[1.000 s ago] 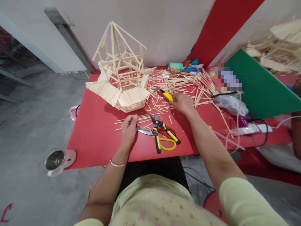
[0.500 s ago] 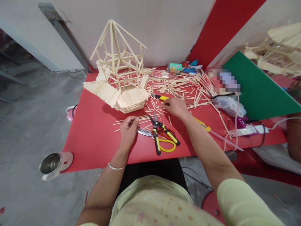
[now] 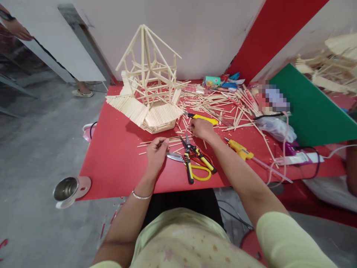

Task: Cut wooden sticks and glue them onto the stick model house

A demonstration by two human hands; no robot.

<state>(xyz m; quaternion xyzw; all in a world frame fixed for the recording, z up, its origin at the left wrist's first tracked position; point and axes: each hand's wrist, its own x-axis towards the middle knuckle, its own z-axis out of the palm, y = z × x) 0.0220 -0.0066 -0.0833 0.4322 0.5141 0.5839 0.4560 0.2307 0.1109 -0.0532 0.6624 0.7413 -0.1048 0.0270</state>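
Stick model (image 3: 143, 67) stands rear left on the surface (image 3: 111, 163); picking from loose sticks (image 3: 201, 101) seems in hand, calling next for a light pinch. Left hand (image 3: 157, 150) and right hand (image 3: 202, 129) curl, any grip hidden.

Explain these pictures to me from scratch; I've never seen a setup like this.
There is no machine here: a person works with two bare hands. The view comes from one camera worn on the head, looking forward and down, so the person's own forearms reach in from below.

On the red table stands a frame model built of thin sticks, with loose sticks scattered beside it. Nearer the person lie black-and-yellow cutters, crossing a silver blade, and a yellow glue gun.

The left hand has thumb and finger together; the right hand is beside a yellow knife. Whether either holds something small can't be made out.
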